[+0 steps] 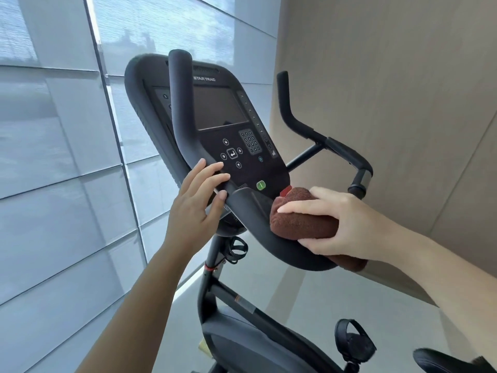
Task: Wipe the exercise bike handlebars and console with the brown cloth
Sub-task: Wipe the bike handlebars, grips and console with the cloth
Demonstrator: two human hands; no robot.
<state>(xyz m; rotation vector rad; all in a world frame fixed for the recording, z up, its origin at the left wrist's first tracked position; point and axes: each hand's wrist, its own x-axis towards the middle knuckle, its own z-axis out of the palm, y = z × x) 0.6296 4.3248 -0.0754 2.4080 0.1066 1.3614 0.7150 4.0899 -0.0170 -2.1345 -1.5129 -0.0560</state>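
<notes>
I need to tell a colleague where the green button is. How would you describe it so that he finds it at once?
Start at the bike's console, the dark panel with the big screen. Go down past the keypad to the bottom edge, just above the brown cloth. The green button is the only bright green one; the red part beside it is partly hidden by the cloth.

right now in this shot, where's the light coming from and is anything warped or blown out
Head view: daylight comes through the shaded window at left, softly diffused, nothing blown out; the console screen is dark with faint reflections; wide-angle distortion tilts the window frame and stretches both forearms; the right hand on the brown cloth is evenly lit.
</notes>
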